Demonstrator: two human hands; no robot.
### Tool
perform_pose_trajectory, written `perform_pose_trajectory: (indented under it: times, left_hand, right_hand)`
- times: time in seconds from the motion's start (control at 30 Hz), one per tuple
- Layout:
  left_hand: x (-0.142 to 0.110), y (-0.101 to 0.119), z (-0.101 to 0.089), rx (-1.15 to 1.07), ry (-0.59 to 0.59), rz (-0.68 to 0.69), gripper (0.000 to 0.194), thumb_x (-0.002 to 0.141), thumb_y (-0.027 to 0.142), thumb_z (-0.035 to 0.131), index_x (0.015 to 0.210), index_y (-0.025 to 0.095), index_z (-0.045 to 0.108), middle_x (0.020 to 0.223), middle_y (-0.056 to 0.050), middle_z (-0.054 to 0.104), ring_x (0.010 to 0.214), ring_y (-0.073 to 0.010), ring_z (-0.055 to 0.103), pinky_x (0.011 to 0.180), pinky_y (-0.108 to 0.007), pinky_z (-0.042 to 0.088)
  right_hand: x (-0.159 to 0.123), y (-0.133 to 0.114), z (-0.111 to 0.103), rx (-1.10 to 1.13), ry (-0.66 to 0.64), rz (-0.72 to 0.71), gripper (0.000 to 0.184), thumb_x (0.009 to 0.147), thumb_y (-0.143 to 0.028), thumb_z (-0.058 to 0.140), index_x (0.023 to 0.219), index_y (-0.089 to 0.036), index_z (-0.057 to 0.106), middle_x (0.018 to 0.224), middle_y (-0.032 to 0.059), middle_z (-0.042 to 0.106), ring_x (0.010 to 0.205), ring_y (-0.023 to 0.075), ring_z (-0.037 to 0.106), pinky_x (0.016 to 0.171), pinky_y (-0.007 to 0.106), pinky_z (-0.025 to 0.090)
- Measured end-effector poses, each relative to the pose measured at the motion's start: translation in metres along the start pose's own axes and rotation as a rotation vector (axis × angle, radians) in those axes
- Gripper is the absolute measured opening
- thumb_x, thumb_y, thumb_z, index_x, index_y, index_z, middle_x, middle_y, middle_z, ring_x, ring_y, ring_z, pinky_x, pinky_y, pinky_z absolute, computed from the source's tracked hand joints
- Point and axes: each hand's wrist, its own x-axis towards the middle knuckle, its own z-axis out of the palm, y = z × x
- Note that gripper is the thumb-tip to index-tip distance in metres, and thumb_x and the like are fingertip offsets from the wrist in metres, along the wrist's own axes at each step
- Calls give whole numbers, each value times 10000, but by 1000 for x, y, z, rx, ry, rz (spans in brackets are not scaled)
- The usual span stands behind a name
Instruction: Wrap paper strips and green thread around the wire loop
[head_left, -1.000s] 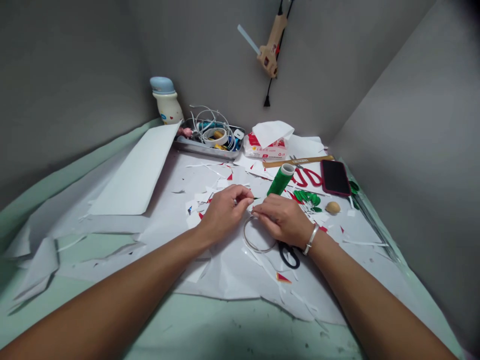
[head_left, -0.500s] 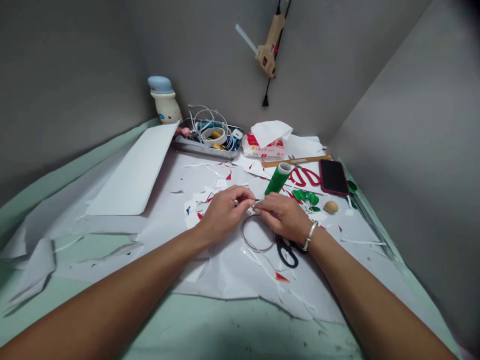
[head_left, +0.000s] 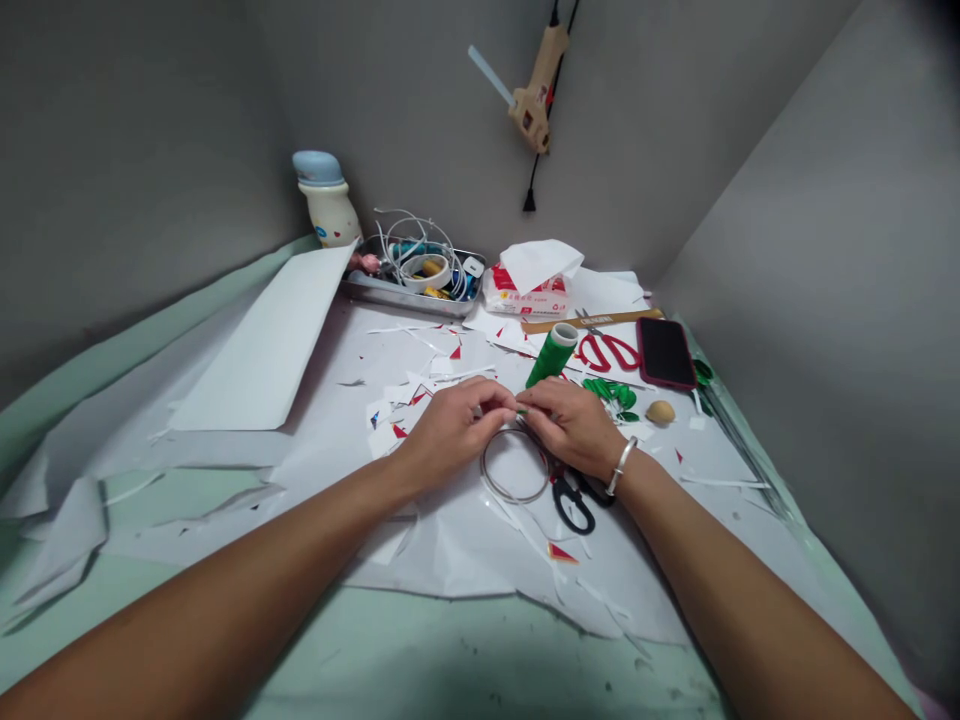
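My left hand (head_left: 450,428) and my right hand (head_left: 573,425) meet fingertip to fingertip over the top of a thin metal ring (head_left: 511,476) lying on white paper. Both hands pinch the ring's far edge, where a small green bit shows between the fingers. A green tape roll (head_left: 551,356) stands just behind my right hand. Black-handled scissors (head_left: 572,500) lie under my right wrist, which wears a silver bangle (head_left: 621,466).
Paper scraps and red bits litter the white sheets. Behind are red-handled scissors (head_left: 609,350), a dark phone (head_left: 666,352), green leaf pieces (head_left: 613,393), a wooden ruler (head_left: 592,321), a tissue pack (head_left: 529,293), a metal tray (head_left: 409,290) of cables and tape, a bottle (head_left: 327,203). A glue gun (head_left: 534,90) hangs on the wall.
My hands have drawn closer together at the ring's top, and the right hand has shifted slightly away from me, uncovering more of the black scissors.
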Motion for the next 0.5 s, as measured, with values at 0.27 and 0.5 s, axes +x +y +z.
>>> perform_pose_trajectory:
  times: [0.27, 0.5]
  left_hand:
    - [2, -7, 1, 169, 62, -40, 133, 848, 190, 494, 841, 190, 626, 864, -26, 642, 825, -175, 570, 741, -305, 437]
    - [-1, -2, 1, 22, -18, -9, 124, 854, 207, 509, 841, 196, 632, 874, -6, 650, 832, -156, 585, 752, -283, 438]
  right_hand:
    - [-1, -16, -4, -97, 4, -157, 178, 914, -208, 486, 929, -170, 659, 779, 50, 643, 745, 174, 520, 687, 293, 413]
    - [2, 0, -3, 9, 69, 12, 184, 925, -207, 484, 848, -173, 648, 760, 40, 637, 731, 161, 538, 707, 285, 411]
